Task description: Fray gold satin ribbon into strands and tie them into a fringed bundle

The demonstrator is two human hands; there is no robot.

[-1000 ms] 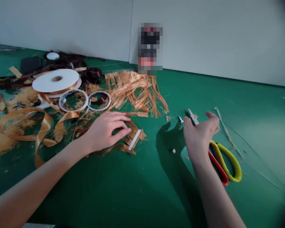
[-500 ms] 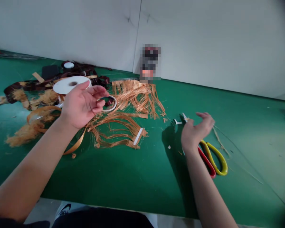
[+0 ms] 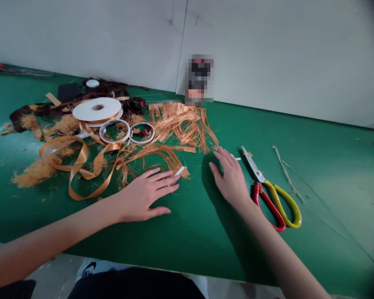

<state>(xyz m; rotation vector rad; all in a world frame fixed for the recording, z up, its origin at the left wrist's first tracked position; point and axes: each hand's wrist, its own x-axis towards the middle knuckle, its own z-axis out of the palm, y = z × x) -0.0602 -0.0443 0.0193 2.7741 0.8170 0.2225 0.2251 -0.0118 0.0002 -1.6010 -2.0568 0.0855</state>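
My left hand [image 3: 143,195] is open, palm down, with its fingertips over a frayed tan ribbon strip [image 3: 168,160]. Near those fingertips a short white piece of tape [image 3: 180,170] crosses the strip's end, partly hidden by the hand. Holding nothing, my right hand [image 3: 230,176] is open to the right of the strip, just above the table. Beside it lie scissors [image 3: 259,176] with one red and one yellow handle. A small white scrap [image 3: 236,158] sits past its fingers. Behind the strip spreads a larger bundle of frayed tan ribbon [image 3: 180,124].
A white spool [image 3: 96,109] of tan ribbon and two tape rolls [image 3: 114,131] stand at left. A loose loop of ribbon [image 3: 77,169], frayed fluff [image 3: 34,172] and dark brown ribbon [image 3: 21,116] surround them. A pale wall [image 3: 268,54] rises behind the green table [image 3: 330,158].
My left hand has come down from above the tape rolls to the frayed strip, turning palm down. My right hand has moved left, away from the scissors, uncovering their blades.
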